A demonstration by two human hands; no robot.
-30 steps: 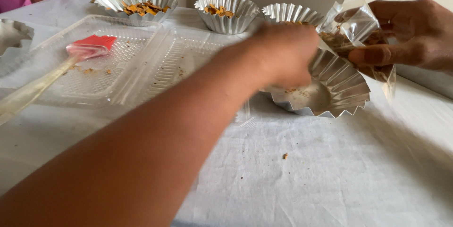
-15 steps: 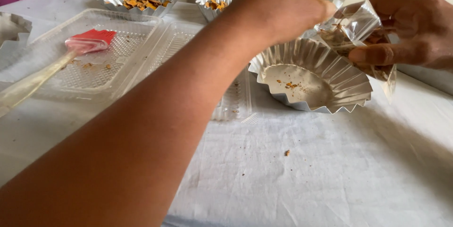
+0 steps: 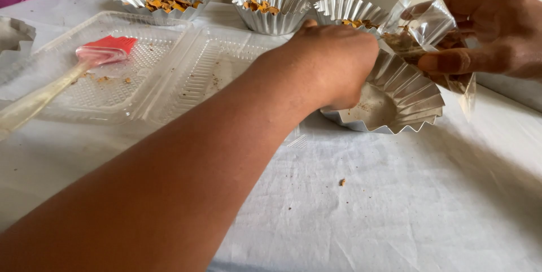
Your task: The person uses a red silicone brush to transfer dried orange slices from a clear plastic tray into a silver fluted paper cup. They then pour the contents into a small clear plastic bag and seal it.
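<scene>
Cloth (image 3: 395, 215), white and creased, under hands and moulds (image 3: 395, 97).

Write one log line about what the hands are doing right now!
left hand: reaching into tilted foil cup | right hand: holding clear plastic bag above cup | nearby: clear tray, red brush

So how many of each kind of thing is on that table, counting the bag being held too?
Fluted foil cups, one only partly in view: 5
Clear plastic tray: 1
Red-headed brush: 1
Clear plastic bag, held in the right hand: 1
Total: 8
</scene>
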